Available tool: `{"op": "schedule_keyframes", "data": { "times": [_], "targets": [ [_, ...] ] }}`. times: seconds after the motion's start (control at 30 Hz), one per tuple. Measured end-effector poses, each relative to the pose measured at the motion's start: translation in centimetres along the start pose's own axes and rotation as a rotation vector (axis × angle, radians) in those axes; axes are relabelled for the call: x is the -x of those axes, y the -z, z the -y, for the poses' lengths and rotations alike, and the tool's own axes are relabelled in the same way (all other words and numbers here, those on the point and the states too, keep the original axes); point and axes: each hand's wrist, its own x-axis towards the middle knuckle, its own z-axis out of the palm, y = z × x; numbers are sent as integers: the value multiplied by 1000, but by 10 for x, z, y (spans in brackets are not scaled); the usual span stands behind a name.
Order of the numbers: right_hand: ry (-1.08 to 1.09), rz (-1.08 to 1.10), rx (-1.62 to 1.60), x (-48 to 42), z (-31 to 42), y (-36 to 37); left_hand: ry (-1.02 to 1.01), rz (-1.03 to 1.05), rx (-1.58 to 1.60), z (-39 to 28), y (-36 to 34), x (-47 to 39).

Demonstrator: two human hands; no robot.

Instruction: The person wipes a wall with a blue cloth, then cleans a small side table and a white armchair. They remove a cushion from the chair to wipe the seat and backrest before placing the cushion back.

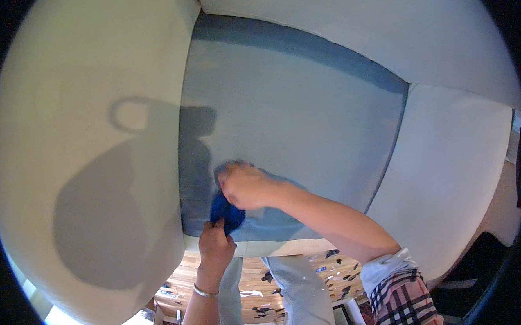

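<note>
A dark blue piece of cloth (228, 211) is bunched between my two hands, over the front left part of an armchair's grey-blue fabric seat base (297, 107). My left hand (217, 243) grips its lower end near the front edge. A thin bracelet circles that wrist. My right hand (247, 186), slightly blurred, is closed in a fist at the cloth's upper end, its fingertips mostly hidden. Whether the right fist touches the seat fabric cannot be made out.
Cream upholstered armrests stand on the left (38, 153) and right (439, 157), with a pale backrest (358, 23) behind. Shadows fall across the left armrest and seat. Below the chair's front edge (261, 247), my legs stand above a wooden floor (253, 271) with several small scattered items.
</note>
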Motion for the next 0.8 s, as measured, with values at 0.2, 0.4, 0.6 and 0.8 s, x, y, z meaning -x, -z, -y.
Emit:
{"op": "schedule_keyframes", "data": {
  "times": [0.2,0.4,0.6,0.8],
  "targets": [
    [87,-1144,352,-31,-57,85,-159,-721,-183,-50,82,-111],
    [-255,-334,404,9,-59,83,-305,-480,-70,-50,37,-107],
    [-120,-842,542,14,-151,141,-452,-914,-334,-140,115,-212],
    [-145,-886,636,134,-228,123,-762,-963,-447,-210,64,-261]
  ]
}}
